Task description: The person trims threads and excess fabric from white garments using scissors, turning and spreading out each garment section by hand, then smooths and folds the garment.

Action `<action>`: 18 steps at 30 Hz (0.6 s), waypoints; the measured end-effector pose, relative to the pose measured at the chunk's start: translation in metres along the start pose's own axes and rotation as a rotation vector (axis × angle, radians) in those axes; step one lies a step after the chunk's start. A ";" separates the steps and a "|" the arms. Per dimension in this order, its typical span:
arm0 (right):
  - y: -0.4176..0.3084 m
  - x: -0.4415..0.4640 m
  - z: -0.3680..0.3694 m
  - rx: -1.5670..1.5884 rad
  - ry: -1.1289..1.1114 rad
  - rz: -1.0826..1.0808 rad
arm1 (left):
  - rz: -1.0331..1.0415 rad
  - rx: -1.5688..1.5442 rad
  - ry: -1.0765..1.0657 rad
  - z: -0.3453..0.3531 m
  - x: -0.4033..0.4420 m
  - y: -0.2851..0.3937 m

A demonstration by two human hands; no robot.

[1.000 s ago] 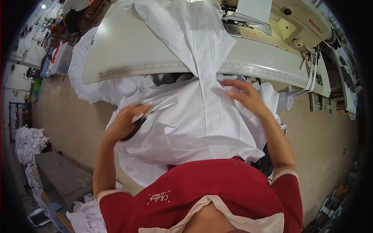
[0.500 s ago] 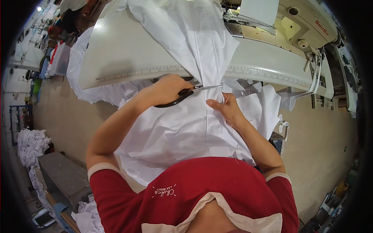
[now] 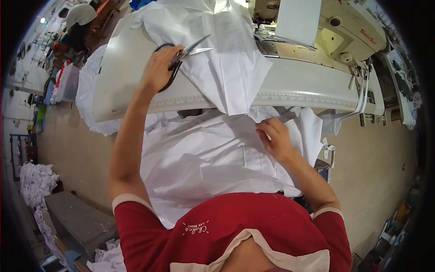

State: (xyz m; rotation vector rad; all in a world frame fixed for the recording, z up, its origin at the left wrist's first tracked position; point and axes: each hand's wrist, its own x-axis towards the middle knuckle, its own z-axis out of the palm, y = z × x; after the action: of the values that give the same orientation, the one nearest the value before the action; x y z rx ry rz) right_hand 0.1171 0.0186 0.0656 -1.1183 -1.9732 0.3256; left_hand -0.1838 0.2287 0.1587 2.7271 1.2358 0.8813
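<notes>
Toward eleven o'clock, the left hand (image 3: pixel 158 68) was closed round the black handles of the scissors (image 3: pixel 181 56), their blades spread; they looked rigid and light, probably safest held by those loops. At twelve, the white cloth (image 3: pixel 222 72) lay on the table (image 3: pixel 308 84), its narrow end overhanging the near edge — seemingly soft, limp, easily creased and best pinched at that end. More white fabric (image 3: pixel 195 158) was draped around the centre. Toward three, the right hand (image 3: pixel 276 140) had curled fingers beside it; whether they pinched any, I could not tell. Beyond, a crumpled heap (image 3: pixel 38 181) sat between eight and nine, the smooth, pale table spanned ten to two, and a sewing machine (image 3: pixel 351 34) stood at two — tan floor (image 3: pixel 362 167) below.
</notes>
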 end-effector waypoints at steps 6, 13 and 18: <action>0.022 0.101 -0.030 -0.297 0.147 -0.054 | -0.110 0.032 0.036 -0.006 -0.038 -0.009; 0.021 0.141 -0.036 -0.034 -0.168 -0.195 | -0.557 -0.092 -0.132 -0.097 -0.193 0.047; -0.096 0.068 -0.164 -0.051 -0.437 -0.078 | -0.767 -0.153 -0.340 -0.199 -0.229 0.131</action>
State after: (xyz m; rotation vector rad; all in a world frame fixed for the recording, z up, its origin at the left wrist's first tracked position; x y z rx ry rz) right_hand 0.1674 -0.0088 0.2596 -1.0630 -2.4125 0.5150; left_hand -0.3148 -0.0619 0.2463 1.8949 1.8097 0.3785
